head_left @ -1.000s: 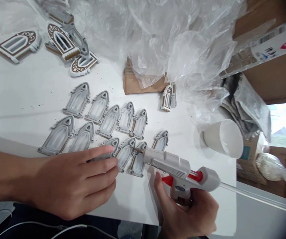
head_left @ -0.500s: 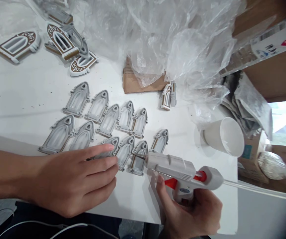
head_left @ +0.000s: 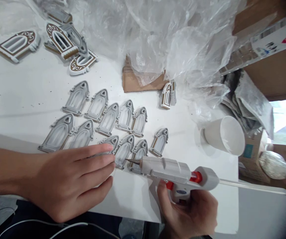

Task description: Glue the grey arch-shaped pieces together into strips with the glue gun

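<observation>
My right hand (head_left: pixel 189 212) grips a white hot glue gun (head_left: pixel 168 168) with a red trigger and a clear glue stick (head_left: pixel 253 186) sticking out of its back. The gun's metal nozzle points left, over the lower edge of a grey arched window frame (head_left: pixel 123 151). Stretched flat, my left hand (head_left: pixel 80 179) lies over the near row, its fingertips at another arched frame (head_left: pixel 111 142) that it partly hides. Several more such frames lie in two rows, grey backs up, and one frame (head_left: pixel 159 142) sits apart to the right.
White-and-brown arched frames (head_left: pixel 60 39) lie piled at the back left. Crumpled clear plastic wrap (head_left: pixel 153 33) covers the table's back, over a cardboard piece (head_left: pixel 140 81). A small frame (head_left: pixel 166 96) stands by it. A white paper cup (head_left: pixel 214 134) lies on its side at right, near cardboard boxes (head_left: pixel 250 159).
The glue gun has shifted left and slightly down, bringing its nozzle over the neighbouring frame; less red trigger shows. My left hand has drawn back slightly to the left.
</observation>
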`<state>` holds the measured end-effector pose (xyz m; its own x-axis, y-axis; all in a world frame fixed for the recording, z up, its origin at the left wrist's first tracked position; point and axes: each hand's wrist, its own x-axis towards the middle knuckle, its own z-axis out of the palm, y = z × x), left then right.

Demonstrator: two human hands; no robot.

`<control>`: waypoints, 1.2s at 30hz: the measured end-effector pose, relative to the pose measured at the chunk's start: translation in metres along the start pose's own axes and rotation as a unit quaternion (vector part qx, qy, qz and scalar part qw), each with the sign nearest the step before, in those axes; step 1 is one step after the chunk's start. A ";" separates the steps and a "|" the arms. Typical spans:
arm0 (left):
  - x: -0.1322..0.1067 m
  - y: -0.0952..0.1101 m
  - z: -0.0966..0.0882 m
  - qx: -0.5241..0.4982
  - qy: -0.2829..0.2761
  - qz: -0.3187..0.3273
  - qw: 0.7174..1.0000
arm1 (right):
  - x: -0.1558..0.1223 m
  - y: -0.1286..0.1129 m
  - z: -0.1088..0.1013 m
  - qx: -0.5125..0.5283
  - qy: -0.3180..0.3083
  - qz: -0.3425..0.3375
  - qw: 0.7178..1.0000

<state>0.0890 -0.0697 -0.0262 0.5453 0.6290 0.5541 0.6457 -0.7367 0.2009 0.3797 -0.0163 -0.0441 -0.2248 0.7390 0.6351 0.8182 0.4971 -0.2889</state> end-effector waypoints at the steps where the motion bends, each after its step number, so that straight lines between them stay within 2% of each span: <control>1: 0.000 0.000 0.000 0.001 0.005 0.001 1.000 | 0.000 0.000 -0.001 -0.008 -0.004 0.000 1.000; 6: -0.003 0.002 0.000 0.006 -0.011 -0.020 1.000 | 0.000 0.000 -0.003 -0.051 -0.018 -0.017 0.998; 17: -0.005 0.003 0.003 -0.001 -0.005 -0.016 1.000 | 0.007 0.001 -0.002 -0.106 -0.026 -0.067 0.992; 21: -0.006 0.005 0.005 -0.008 0.002 -0.030 1.000 | 0.008 0.001 -0.002 -0.104 -0.027 -0.058 0.993; 36: 0.000 0.000 0.000 0.010 0.005 -0.010 1.000 | 0.005 0.001 -0.003 -0.103 -0.048 -0.045 0.992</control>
<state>0.0891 -0.0701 -0.0263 0.5275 0.6409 0.5577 0.6674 -0.7188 0.1948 0.3809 -0.0132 -0.0389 -0.3427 0.7414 0.5770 0.8815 0.4661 -0.0753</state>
